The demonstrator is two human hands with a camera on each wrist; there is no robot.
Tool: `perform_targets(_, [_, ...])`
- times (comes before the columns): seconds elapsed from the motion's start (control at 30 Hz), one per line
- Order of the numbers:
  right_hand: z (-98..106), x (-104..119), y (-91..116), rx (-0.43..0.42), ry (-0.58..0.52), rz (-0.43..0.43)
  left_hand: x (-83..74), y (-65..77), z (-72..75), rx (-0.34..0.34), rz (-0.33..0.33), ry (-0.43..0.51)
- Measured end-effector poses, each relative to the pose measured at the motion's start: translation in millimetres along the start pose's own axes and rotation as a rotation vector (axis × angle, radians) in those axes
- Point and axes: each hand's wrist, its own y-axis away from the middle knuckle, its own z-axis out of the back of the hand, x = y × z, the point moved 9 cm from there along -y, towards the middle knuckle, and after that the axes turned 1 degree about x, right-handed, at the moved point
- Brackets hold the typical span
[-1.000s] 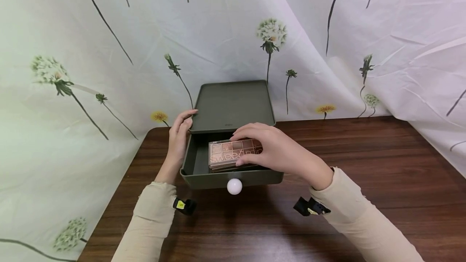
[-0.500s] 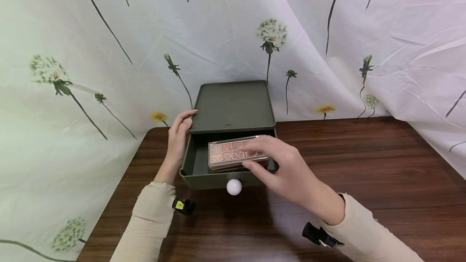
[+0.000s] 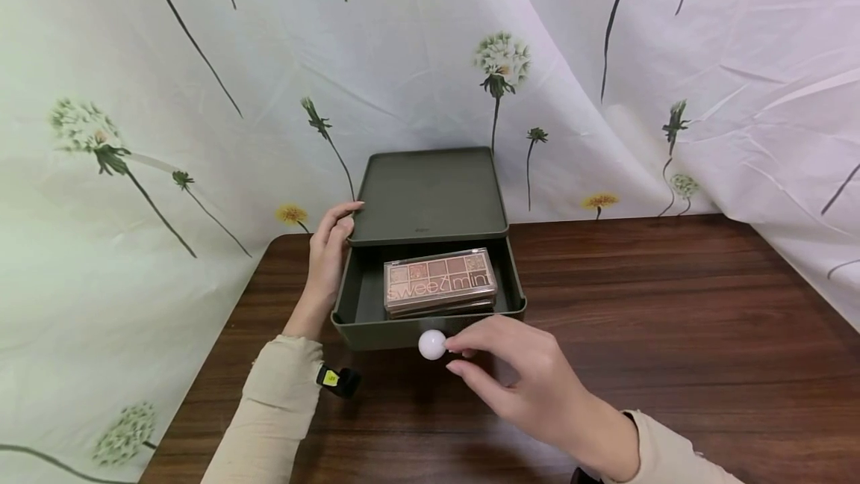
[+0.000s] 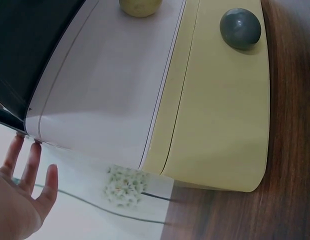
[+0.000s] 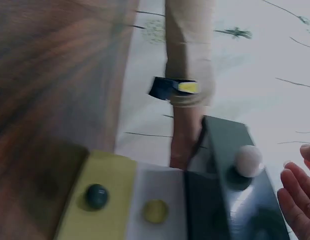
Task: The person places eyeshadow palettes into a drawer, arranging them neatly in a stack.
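Observation:
A dark green drawer (image 3: 383, 335) is pulled out from its cabinet (image 3: 430, 196) in the head view. Inside it lies a clear-lidded eyeshadow palette (image 3: 440, 280), apparently on top of another. My left hand (image 3: 328, 252) rests against the cabinet's upper left side; in the left wrist view its fingers (image 4: 32, 167) are fairly straight. At the white round knob (image 3: 432, 345) on the drawer's front, my right hand (image 3: 527, 372) has thumb and fingers apart. Its fingertips are right beside the knob in the head view, and the right wrist view shows a small gap.
Under the dark drawer, the left wrist view shows a white drawer (image 4: 110, 85) with a yellow knob (image 4: 140, 6) and a yellow drawer (image 4: 220, 115) with a dark knob (image 4: 240, 28). A brown wooden table (image 3: 645, 312) bears the cabinet. Flower-printed cloth (image 3: 416, 58) hangs behind.
My right hand has let go of the palette and come down toward me, out of the drawer to the white knob. My left hand has stayed at the cabinet's side.

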Motion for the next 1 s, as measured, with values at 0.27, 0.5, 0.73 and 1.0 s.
perform_targets(0.27, [-19.0,-17.0,28.3,0.076,0.028,-0.166,-0.1,-0.5,-0.6,-0.004,-0.004,0.016])
perform_targets(0.5, [-29.4,-30.0,35.7,0.089,0.015,-0.247,1.2,-0.4,1.3,-0.014,-0.002,0.012])
perform_targets(0.73, [-39.6,-35.7,35.1,0.112,0.02,-0.277,1.4,-1.0,2.5,-0.021,-0.013,0.003])
perform_targets(1.0, [-40.4,-38.2,31.8,0.086,0.011,-0.266,1.3,-0.5,1.6,-0.02,-0.007,0.014])
